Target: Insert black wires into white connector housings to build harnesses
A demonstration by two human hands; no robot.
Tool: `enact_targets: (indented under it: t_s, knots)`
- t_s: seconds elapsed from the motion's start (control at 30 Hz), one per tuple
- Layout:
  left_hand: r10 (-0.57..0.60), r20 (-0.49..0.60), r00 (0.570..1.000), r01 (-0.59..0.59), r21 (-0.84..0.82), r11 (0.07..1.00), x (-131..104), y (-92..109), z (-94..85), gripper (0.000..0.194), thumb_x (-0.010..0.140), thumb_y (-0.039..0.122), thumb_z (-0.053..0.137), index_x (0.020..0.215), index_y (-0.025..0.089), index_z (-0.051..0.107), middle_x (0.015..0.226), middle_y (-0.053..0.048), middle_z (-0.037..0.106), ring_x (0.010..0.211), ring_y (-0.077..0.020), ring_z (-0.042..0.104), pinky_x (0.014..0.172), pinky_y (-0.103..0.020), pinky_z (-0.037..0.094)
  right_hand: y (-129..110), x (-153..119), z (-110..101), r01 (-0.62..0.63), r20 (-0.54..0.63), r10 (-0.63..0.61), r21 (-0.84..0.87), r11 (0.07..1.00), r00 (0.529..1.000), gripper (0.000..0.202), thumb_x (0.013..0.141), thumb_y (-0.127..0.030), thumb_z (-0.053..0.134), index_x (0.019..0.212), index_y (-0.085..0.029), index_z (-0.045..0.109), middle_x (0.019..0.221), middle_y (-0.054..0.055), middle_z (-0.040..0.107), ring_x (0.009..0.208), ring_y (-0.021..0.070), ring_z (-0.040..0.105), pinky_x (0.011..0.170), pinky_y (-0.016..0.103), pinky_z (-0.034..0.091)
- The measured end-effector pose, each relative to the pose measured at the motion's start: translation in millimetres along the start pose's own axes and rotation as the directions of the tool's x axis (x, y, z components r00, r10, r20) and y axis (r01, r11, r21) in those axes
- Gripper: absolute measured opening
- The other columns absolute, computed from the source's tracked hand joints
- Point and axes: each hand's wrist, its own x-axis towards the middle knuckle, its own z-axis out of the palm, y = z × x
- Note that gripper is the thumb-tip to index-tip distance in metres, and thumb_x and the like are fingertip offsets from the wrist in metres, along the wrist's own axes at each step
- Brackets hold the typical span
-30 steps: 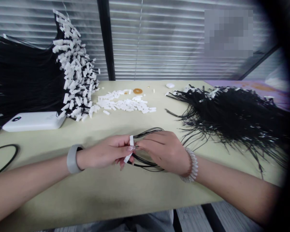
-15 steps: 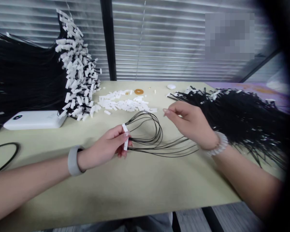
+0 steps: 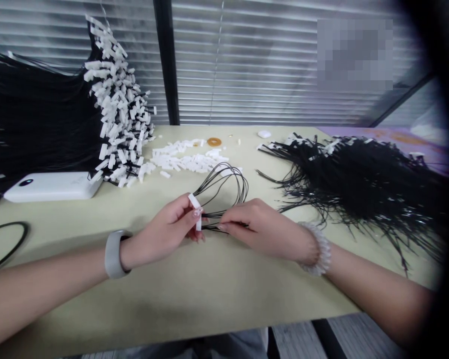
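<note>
Centrally: white connectors, clamped in left hand, apparently for steadiness; black wires, looping out beside it, pinched by right hand, seemingly for control; loose white pieces, on tabletop beyond left hand.

Left hand: thumb and fingers closed in a pinch, forearm extending outward from the grip. Right hand: just beside that grip, thumb and index finger pinched, remaining fingers curled. Both forearms angled inward, wrists banded.

Black wires loop from 2 white connectors.
</note>
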Motion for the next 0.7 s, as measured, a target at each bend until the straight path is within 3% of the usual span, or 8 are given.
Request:
enact_targets:
  t_s: [0.2,0.43,0.6,0.7]
  knots:
    - [0.021,0.039,0.999,-0.024,0.080,0.996,-1,3,1.4,0.018,0.090,0.034,0.039,0.085,0.017,0.045,0.071,0.001,0.054,0.066,-0.0111,0.058,0.063,-0.025,0.048,-3,0,6,-0.053,-0.013,0.053,-0.031,0.998,0.999,0.020,0.083,-0.015,0.045,0.075,-0.016,0.063,0.064,-0.001,0.062,0.057,0.0073,0.053,0.059,0.020,0.037]
    - [0.019,0.046,0.999,-0.024,0.129,0.991,0,6,1.6,0.019,0.091,0.033,0.037,0.083,0.017,0.043,0.071,0.002,0.053,0.066,-0.0107,0.057,0.063,-0.025,0.047,-4,0,9,0.008,0.016,-0.006,-0.091,0.996,1.000,0.021,0.086,-0.018,0.042,0.087,-0.019,0.063,0.077,-0.001,0.064,0.069,0.0098,0.057,0.068,0.022,0.040]
    - [0.034,0.065,0.997,-0.043,0.145,0.988,0,6,1.7,0.020,0.092,0.033,0.036,0.081,0.017,0.043,0.070,0.002,0.053,0.066,-0.0103,0.056,0.063,-0.024,0.046,-4,0,14,0.014,0.006,-0.013,-0.238,0.971,1.000,0.026,0.088,-0.024,0.037,0.083,-0.017,0.062,0.075,0.003,0.061,0.070,0.0135,0.056,0.067,0.026,0.041]
    - [0.032,0.061,0.998,-0.040,0.145,0.989,0,6,1.8,0.020,0.092,0.033,0.036,0.082,0.017,0.043,0.071,0.002,0.053,0.065,-0.0102,0.055,0.062,-0.024,0.045,-3,0,15,0.049,0.014,-0.047,-0.218,0.975,0.999,0.026,0.089,-0.023,0.037,0.084,-0.017,0.061,0.075,0.002,0.060,0.071,0.0124,0.055,0.067,0.025,0.041]
